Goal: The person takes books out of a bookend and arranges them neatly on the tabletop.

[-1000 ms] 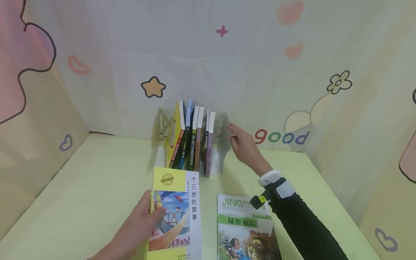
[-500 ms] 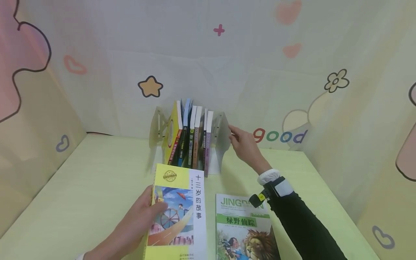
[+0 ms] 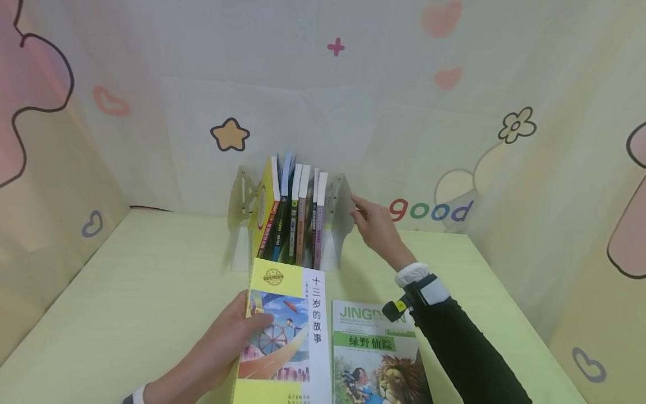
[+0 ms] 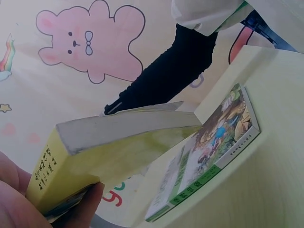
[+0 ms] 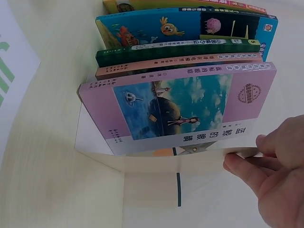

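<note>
My left hand (image 3: 222,342) grips a thick yellow paperback book (image 3: 282,342) by its left side, thumb over the illustrated cover, held up in front of the rack. In the left wrist view its spine and page block (image 4: 128,130) show. My right hand (image 3: 378,230) pinches the edge of the right side panel (image 3: 344,210) of a pale desktop book rack; the right wrist view shows thumb and fingers (image 5: 266,137) on that edge. Several books stand in the rack, a purple one (image 5: 175,104) rightmost. There is a gap between it and the right panel in the head view.
A white-and-green book with a lion cover (image 3: 378,359) lies flat on the pale table (image 3: 141,303), below my right forearm. A patterned cloth backdrop (image 3: 303,101) rises behind the rack and along both sides.
My left hand has carried the yellow book to the right relative to the rack, towards the lying book. My right hand keeps its pinch on the rack panel. The head view has turned slightly right.
</note>
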`<action>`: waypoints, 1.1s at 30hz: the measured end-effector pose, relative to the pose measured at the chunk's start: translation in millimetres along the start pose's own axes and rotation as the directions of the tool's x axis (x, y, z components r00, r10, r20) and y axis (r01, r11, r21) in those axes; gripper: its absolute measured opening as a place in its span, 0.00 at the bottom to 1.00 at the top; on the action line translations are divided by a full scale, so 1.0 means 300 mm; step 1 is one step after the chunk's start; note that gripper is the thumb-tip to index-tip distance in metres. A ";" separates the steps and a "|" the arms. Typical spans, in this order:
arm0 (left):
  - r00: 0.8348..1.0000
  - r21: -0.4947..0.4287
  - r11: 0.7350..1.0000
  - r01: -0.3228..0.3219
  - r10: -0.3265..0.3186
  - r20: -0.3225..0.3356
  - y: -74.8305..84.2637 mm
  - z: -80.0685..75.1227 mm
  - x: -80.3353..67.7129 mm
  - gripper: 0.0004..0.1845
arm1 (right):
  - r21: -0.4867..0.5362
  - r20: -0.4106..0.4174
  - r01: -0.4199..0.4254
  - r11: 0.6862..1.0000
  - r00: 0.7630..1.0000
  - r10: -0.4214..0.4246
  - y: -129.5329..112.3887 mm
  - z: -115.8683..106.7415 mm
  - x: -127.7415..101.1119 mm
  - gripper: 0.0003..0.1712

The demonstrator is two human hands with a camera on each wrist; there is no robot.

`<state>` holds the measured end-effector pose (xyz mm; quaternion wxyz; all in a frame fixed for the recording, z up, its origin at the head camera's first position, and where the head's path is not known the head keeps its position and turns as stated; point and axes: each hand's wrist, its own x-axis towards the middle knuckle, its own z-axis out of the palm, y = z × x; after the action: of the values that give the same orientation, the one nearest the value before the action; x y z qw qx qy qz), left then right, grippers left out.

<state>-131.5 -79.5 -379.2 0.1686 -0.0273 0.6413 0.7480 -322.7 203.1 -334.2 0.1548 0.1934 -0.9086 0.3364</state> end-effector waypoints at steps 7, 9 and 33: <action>0.999 0.018 0.999 0.034 -0.034 0.036 -0.046 -0.008 0.042 0.32 | -0.004 -0.031 0.039 0.999 0.999 -0.039 0.010 0.010 0.002 0.29; 0.998 0.021 0.999 0.040 -0.041 0.043 -0.057 -0.011 0.053 0.33 | -0.006 -0.033 0.041 0.999 0.999 -0.042 0.008 0.012 0.002 0.29; 0.990 0.093 0.988 0.127 -0.132 0.049 -0.140 -0.030 0.124 0.34 | -0.017 -0.055 0.026 1.000 0.998 -0.027 0.011 0.013 -0.006 0.29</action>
<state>-155.9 -75.2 -430.2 0.2354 -0.0408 0.6661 0.7066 -323.2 203.1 -339.6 0.1858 0.1947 -0.9040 0.3321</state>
